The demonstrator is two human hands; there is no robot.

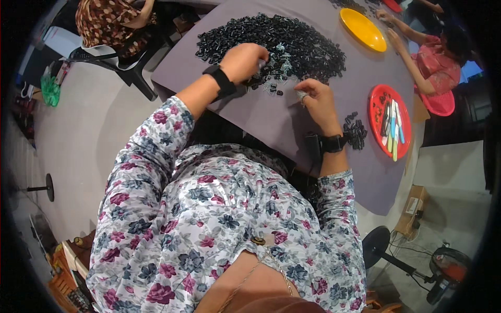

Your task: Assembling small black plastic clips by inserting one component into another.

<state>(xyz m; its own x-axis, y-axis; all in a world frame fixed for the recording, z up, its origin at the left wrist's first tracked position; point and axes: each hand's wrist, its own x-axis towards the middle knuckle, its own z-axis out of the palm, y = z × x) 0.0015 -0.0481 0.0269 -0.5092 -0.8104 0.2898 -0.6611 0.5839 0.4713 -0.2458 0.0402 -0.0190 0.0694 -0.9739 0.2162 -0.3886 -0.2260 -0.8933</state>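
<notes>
A wide pile of small black plastic pieces [250, 34] covers the far part of the table. Small clear, whitish pieces [284, 65] lie scattered at the pile's near side. At that near edge is my left hand [244, 62], its fingers curled together; a pale bit shows by the fingertips, too small to name. To its right, just off the pile, my right hand [318, 101] pinches a small clear piece [301, 95] between thumb and fingers. Beside my right wrist sits a smaller heap of black pieces [356, 134].
On the right stands a red plate [373, 112] with several slim coloured-handled tools [394, 128] and black bits. A yellow plate [362, 28] lies farther back, near a co-worker's arms [404, 44]. The purple-grey table [276, 122] edge runs before me. A black chair [133, 73] is at left.
</notes>
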